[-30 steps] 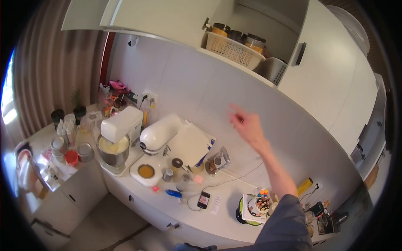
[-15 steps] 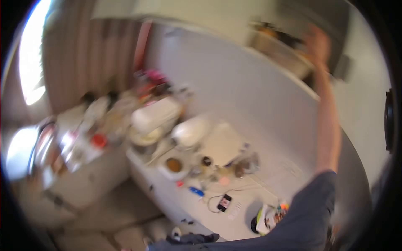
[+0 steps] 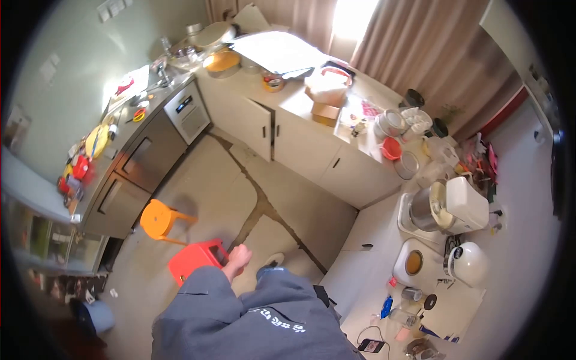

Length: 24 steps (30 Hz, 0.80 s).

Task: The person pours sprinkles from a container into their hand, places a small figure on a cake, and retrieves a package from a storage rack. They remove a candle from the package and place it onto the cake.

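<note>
My left hand [image 3: 238, 261] hangs low in front of my body, its fingers loosely curled, with no object showing in it. In this view it overlaps the edge of a red stool [image 3: 195, 261] on the floor. An orange stool [image 3: 159, 219] stands just beyond the red one. My right hand is out of view; the right side of my dark grey clothing [image 3: 288, 318] fills the bottom of the picture.
White cabinets [image 3: 306, 141] run along the far side, one door ajar. To the right, a counter holds a stand mixer [image 3: 468, 204], a phone [image 3: 371, 345] and jars. A steel counter [image 3: 144, 162] stands left. A blue bucket [image 3: 99, 316] sits lower left.
My view has swung left from the right-hand counter to the floor and far cabinets. My right arm, raised toward an upper shelf before, has left the view; my left hand has come in.
</note>
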Each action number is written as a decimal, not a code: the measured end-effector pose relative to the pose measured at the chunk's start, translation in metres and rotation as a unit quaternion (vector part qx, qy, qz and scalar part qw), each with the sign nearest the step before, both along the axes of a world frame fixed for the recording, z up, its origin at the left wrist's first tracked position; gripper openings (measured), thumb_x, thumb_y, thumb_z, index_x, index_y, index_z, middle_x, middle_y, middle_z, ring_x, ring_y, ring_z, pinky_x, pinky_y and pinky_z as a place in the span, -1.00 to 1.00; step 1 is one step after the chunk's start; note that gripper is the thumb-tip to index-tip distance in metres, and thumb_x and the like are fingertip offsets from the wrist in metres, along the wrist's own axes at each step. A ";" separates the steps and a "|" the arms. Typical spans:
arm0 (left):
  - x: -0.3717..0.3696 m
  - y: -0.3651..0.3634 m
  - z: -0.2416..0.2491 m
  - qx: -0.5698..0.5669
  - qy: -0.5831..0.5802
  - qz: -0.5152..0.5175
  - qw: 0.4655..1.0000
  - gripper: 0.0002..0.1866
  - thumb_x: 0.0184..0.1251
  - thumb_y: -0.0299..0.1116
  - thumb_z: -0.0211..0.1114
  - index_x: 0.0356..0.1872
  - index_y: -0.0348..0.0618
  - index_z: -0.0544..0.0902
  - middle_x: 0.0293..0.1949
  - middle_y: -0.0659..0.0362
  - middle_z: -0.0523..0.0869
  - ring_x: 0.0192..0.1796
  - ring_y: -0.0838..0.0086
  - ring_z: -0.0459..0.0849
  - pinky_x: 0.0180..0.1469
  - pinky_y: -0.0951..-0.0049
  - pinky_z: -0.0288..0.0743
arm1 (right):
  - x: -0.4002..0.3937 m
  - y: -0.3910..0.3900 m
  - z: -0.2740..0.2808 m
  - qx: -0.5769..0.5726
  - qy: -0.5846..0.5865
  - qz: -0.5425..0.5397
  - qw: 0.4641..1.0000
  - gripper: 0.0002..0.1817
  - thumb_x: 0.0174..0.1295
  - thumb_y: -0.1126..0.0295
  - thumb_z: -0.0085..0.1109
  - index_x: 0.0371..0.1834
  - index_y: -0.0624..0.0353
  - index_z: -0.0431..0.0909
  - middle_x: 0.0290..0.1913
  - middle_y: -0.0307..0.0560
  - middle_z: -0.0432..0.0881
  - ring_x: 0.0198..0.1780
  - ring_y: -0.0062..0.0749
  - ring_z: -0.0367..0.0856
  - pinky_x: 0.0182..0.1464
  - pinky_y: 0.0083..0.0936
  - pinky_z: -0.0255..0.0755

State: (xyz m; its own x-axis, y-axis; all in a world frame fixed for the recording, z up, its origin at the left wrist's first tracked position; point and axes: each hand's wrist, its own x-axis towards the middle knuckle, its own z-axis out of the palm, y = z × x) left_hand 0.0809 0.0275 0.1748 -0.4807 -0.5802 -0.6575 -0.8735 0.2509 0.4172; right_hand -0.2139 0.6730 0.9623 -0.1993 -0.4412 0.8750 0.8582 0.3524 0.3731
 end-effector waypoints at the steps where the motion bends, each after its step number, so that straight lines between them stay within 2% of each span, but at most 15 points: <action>1: -0.001 -0.001 0.009 -0.005 -0.003 0.005 1.000 -0.66 0.19 -0.25 0.17 -0.42 -0.35 0.77 -0.40 -0.18 0.80 -0.23 -0.05 0.83 -0.08 -0.01 0.68 | 0.009 -0.017 -0.006 0.004 -0.003 -0.037 0.999 -0.47 0.60 0.02 -0.10 -0.30 0.20 0.71 -0.38 0.00 0.74 -0.36 -0.01 0.74 -0.42 0.08 0.55; 4: 0.005 -0.007 -0.010 -0.074 0.023 0.019 0.997 -0.66 0.17 -0.25 0.15 -0.45 -0.34 0.76 -0.43 -0.18 0.79 -0.24 -0.04 0.83 -0.10 -0.01 0.67 | 0.006 -0.034 -0.021 0.048 -0.026 -0.179 0.982 -0.50 0.62 0.07 -0.14 -0.23 0.24 0.66 -0.34 0.01 0.69 -0.26 -0.05 0.69 -0.33 -0.02 0.54; 6: 0.007 -0.017 -0.005 -0.045 0.010 0.030 0.998 -0.68 0.16 -0.26 0.15 -0.46 -0.32 0.76 -0.47 -0.15 0.78 -0.27 -0.02 0.83 -0.12 0.00 0.67 | 0.003 -0.038 -0.030 0.092 -0.047 -0.287 0.952 -0.54 0.63 0.13 -0.16 -0.16 0.27 0.63 -0.31 0.01 0.66 -0.20 -0.08 0.66 -0.27 -0.10 0.54; 8: 0.012 -0.018 -0.006 0.002 0.001 0.012 1.000 -0.68 0.16 -0.26 0.16 -0.47 -0.30 0.77 -0.51 -0.13 0.77 -0.30 0.01 0.83 -0.13 0.02 0.68 | 0.032 -0.027 -0.031 0.140 -0.065 -0.420 0.894 -0.58 0.63 0.18 -0.18 -0.10 0.29 0.60 -0.28 0.01 0.64 -0.14 -0.11 0.63 -0.20 -0.18 0.55; 9: 0.015 -0.026 -0.009 0.026 0.002 0.003 1.000 -0.68 0.16 -0.26 0.16 -0.48 -0.29 0.77 -0.52 -0.12 0.77 -0.31 0.02 0.83 -0.14 0.03 0.68 | 0.045 -0.015 -0.031 0.143 -0.073 -0.360 0.919 -0.62 0.62 0.21 -0.15 -0.03 0.29 0.60 -0.26 0.02 0.66 -0.15 -0.11 0.65 -0.21 -0.21 0.56; 11: 0.020 -0.038 -0.021 0.031 -0.007 0.002 0.999 -0.72 0.16 -0.30 0.17 -0.54 -0.26 0.75 -0.54 -0.10 0.77 -0.34 0.04 0.83 -0.15 0.05 0.68 | 0.070 -0.004 -0.030 0.094 -0.093 -0.279 0.951 -0.63 0.56 0.16 -0.05 -0.05 0.25 0.63 -0.29 -0.01 0.68 -0.22 -0.13 0.66 -0.27 -0.19 0.56; 12: 0.021 -0.046 -0.016 0.040 -0.010 -0.011 0.999 -0.74 0.16 -0.32 0.18 -0.49 -0.26 0.75 -0.53 -0.09 0.77 -0.34 0.04 0.83 -0.15 0.05 0.68 | 0.079 -0.009 -0.032 0.042 -0.108 -0.203 0.972 -0.63 0.53 0.13 0.00 -0.07 0.23 0.64 -0.31 -0.03 0.69 -0.26 -0.15 0.67 -0.29 -0.18 0.56; 14: 0.023 -0.057 -0.005 0.059 -0.016 -0.033 0.998 -0.78 0.16 -0.35 0.18 -0.41 -0.25 0.76 -0.52 -0.09 0.77 -0.34 0.03 0.83 -0.14 0.04 0.68 | 0.093 -0.026 -0.040 -0.083 -0.136 0.019 0.987 -0.62 0.46 0.08 0.10 -0.09 0.20 0.67 -0.35 -0.06 0.72 -0.33 -0.17 0.68 -0.35 -0.15 0.56; 16: 0.030 -0.069 -0.020 0.017 0.015 -0.040 0.999 -0.78 0.17 -0.39 0.17 -0.27 -0.24 0.74 -0.49 -0.09 0.78 -0.35 0.03 0.82 -0.14 0.05 0.68 | 0.097 -0.059 -0.058 -0.183 -0.165 0.255 0.935 -0.61 0.40 0.03 0.20 -0.11 0.16 0.70 -0.39 -0.09 0.74 -0.40 -0.19 0.69 -0.41 -0.13 0.56; 18: 0.032 -0.080 -0.022 -0.023 0.036 -0.044 0.998 -0.74 0.18 -0.42 0.16 -0.16 -0.22 0.72 -0.47 -0.10 0.78 -0.36 0.04 0.82 -0.16 0.06 0.68 | 0.096 -0.097 -0.088 -0.238 -0.202 0.404 0.860 -0.59 0.34 -0.03 0.30 -0.14 0.13 0.73 -0.43 -0.12 0.77 -0.47 -0.21 0.70 -0.46 -0.10 0.55; 20: 0.029 -0.087 -0.016 -0.058 0.046 -0.035 0.997 -0.70 0.19 -0.44 0.15 -0.07 -0.21 0.69 -0.45 -0.10 0.78 -0.38 0.04 0.82 -0.18 0.08 0.69 | 0.091 -0.148 -0.129 -0.280 -0.245 0.472 0.799 -0.57 0.27 -0.08 0.40 -0.16 0.09 0.75 -0.47 -0.16 0.79 -0.54 -0.23 0.72 -0.52 -0.08 0.55; 22: 0.024 -0.092 0.007 -0.017 0.063 0.038 0.997 -0.70 0.20 -0.46 0.13 -0.07 -0.22 0.70 -0.45 -0.11 0.78 -0.38 0.05 0.82 -0.20 0.10 0.69 | 0.097 -0.222 -0.173 -0.287 -0.283 0.491 0.772 -0.72 0.52 0.27 0.12 -0.15 0.28 0.69 -0.61 -0.20 0.65 -0.61 -0.31 0.63 -0.54 -0.34 0.53; 24: 0.039 -0.076 0.028 0.017 0.069 0.111 0.991 -0.68 0.21 -0.48 0.13 -0.04 -0.22 0.71 -0.45 -0.12 0.78 -0.39 0.05 0.82 -0.21 0.11 0.69 | 0.072 -0.233 -0.257 -0.352 -0.409 0.518 0.663 -0.78 0.48 0.30 0.15 -0.05 0.22 0.68 -0.56 -0.17 0.67 -0.55 -0.33 0.64 -0.47 -0.36 0.54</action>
State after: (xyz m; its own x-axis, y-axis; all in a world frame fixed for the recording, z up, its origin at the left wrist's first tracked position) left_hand 0.1201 -0.0481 0.2028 -0.4304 -0.6601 -0.6157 -0.8397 0.0425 0.5415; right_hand -0.1420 0.4398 0.7049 -0.6437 -0.2517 0.7227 -0.3699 0.9291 -0.0059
